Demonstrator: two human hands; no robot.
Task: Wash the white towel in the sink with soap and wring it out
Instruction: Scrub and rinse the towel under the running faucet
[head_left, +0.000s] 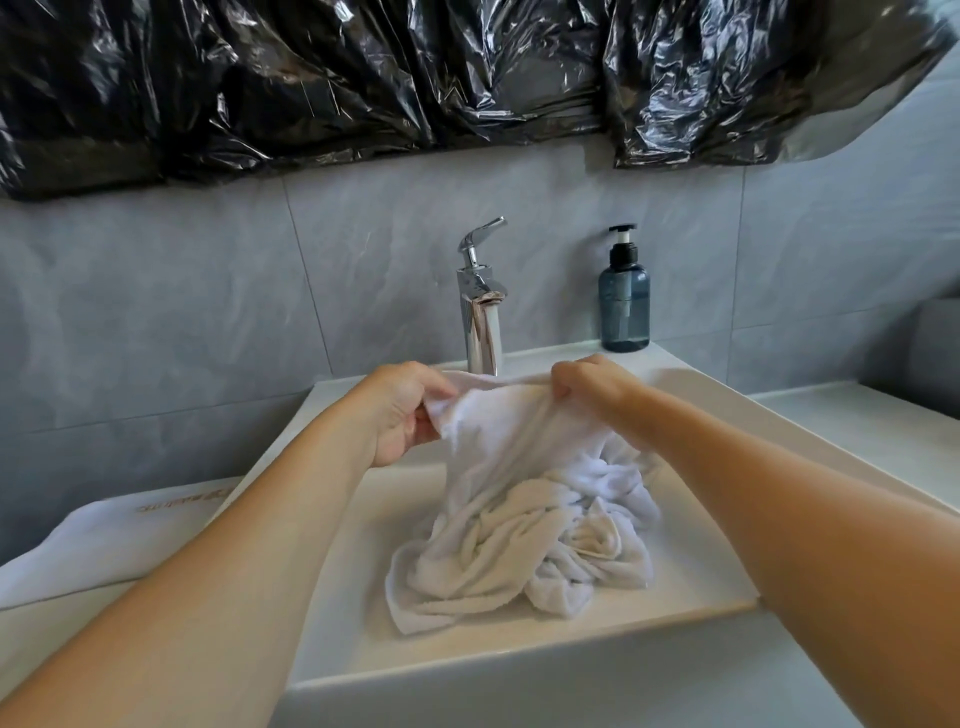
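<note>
white towel (524, 525) sits in the sink (696, 587), most of it heaped in crumpled folds on the basin floor while one edge is lifted up toward the faucet (480, 312). left hand (400, 413) pinches that edge at one end, thumb and curled fingers closed on the cloth; right hand (592, 389) grips it at the other end, knuckles up, fingers curled round the hem. between the two hands the held edge runs roughly left to right, just in front of the spout, and from it the cloth hangs down and slightly toward the person into the heap — so the stretched part has its long axis across the basin, while the pile below has no clear direction.

no water can be seen running, and whether the cloth is already wet or soaped is hard to tell. the step in hand looks like spreading the towel to take water or soap. to do it well, keep both pinches firm near the corners, hold the edge taut and low under the spout so runoff stays inside the basin, and feed the heap up bit by bit. the soap bottle (623, 301) stands on the rim behind the right hand — within reach once one hand lets go.
</note>
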